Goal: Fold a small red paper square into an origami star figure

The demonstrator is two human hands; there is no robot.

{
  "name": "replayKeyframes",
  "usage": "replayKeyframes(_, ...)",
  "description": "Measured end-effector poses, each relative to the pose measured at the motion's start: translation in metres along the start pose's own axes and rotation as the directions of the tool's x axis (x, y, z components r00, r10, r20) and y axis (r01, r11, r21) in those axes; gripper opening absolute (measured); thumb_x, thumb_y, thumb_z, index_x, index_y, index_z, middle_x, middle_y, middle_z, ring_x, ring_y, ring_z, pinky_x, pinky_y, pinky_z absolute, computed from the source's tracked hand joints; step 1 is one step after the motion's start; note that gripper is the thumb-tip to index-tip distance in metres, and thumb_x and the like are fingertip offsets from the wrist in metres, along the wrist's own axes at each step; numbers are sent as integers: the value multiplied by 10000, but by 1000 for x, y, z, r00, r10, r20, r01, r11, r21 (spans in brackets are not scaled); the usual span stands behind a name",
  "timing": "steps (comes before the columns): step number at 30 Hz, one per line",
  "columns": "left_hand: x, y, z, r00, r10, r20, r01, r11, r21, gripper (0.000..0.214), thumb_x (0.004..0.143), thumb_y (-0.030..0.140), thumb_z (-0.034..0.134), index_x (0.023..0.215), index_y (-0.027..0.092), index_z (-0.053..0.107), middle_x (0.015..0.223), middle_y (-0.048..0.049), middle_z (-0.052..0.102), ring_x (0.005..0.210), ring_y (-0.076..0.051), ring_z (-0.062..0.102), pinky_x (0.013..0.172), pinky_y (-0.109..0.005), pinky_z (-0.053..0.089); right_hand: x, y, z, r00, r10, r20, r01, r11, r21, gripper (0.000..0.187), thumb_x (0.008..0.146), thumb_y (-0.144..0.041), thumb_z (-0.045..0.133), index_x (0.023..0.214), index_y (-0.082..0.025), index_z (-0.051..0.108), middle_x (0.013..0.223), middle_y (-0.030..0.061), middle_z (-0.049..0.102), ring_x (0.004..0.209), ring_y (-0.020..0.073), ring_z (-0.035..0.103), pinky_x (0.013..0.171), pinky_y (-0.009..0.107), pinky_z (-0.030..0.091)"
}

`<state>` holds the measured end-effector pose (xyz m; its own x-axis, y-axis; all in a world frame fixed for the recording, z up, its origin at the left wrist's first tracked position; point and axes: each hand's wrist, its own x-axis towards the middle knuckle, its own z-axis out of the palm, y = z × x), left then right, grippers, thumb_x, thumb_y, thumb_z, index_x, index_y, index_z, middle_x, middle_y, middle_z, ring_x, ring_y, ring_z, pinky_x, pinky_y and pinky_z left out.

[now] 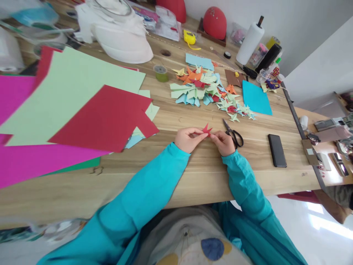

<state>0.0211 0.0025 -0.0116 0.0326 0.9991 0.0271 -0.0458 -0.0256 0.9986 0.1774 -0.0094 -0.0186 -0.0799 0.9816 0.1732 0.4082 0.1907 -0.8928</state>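
Observation:
Between my two hands is a small red paper star (pixel 206 129) with pointed tips. My left hand (pixel 189 138) pinches its left side between thumb and fingers. At its lower right, the fingertips of my right hand (pixel 224 142) are closed on it too. Both hands are just above the wooden table, and my fingers cover part of the star. Black-handled scissors (pixel 234 135) lie beside my right hand, partly behind it, blades pointing up and left. Beyond my hands is a pile of folded paper stars (pixel 212 82) in green, orange, red and blue.
Large paper sheets (pixel 104 114) in red, pale green and magenta cover the left side. A phone (pixel 277 150) and a blue square sheet (pixel 256 97) lie at right. A tape measure (pixel 189 37), a paper roll (pixel 249 43) and a white hat (pixel 121 40) stand at the back.

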Motion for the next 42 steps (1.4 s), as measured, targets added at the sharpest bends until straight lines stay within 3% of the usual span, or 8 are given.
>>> replayKeyframes(3,1,2,-1,999,-36,-12,35,998,-49,214,554,305,744,642,132,652,630,-51,693,575,-183,654,601,-296,533,0,-5,-2,1000,-26,17,27,998,-58,475,836,-496,420,493,-175,489,557,17,524,564,114,492,612,271,412)
replayKeyframes(6,1,3,-1,999,-48,-8,47,995,-91,247,536,317,758,638,128,636,611,-48,685,548,-183,650,582,-299,535,0,-7,-4,997,33,-63,-33,999,-9,498,841,-514,398,491,-172,492,557,20,547,549,110,504,601,264,417)
replayKeyframes(10,1,3,-2,996,-70,54,77,989,-125,304,517,350,771,651,121,621,619,-46,679,553,-180,646,601,-312,540,-1,-7,-2,990,124,-70,-112,983,147,414,767,-556,498,654,-165,572,586,7,574,530,104,509,539,247,425)
replayKeyframes(17,1,4,-4,991,-35,132,50,992,-113,382,528,344,774,794,113,628,752,-78,703,680,-183,660,649,-296,539,-3,-13,6,996,87,-28,-75,953,295,314,606,-444,716,699,-175,583,660,13,630,604,124,578,596,269,475)
replayKeyframes(21,1,4,-4,981,-68,182,98,982,-160,538,513,343,786,966,96,633,849,-114,708,756,-218,668,672,-328,557,-4,-12,5,994,89,-62,-67,955,288,292,593,-421,730,666,-177,585,657,17,638,606,130,582,598,279,479)
replayKeyframes(28,0,0,-1,985,-89,147,115,978,-176,418,523,381,776,821,100,689,836,-110,715,754,-229,670,673,-348,571,-5,-12,4,995,97,-36,-84,958,273,239,625,-375,717,664,-165,609,577,2,612,515,105,533,516,253,437)
replayKeyframes(36,2,-2,0,972,-128,198,167,966,-195,419,513,387,775,814,107,695,811,-97,718,675,-205,669,613,-329,572,-6,-15,3,986,159,-44,-146,964,222,301,588,-417,727,614,-160,573,541,-5,578,476,91,485,469,238,383)
replayKeyframes(42,-3,-4,5,969,-133,208,156,983,-98,393,554,409,746,827,128,708,687,-60,710,569,-169,643,532,-293,553,-7,-14,2,983,180,-40,-173,974,145,322,547,-402,750,559,-159,539,483,-28,527,426,67,400,414,216,316)
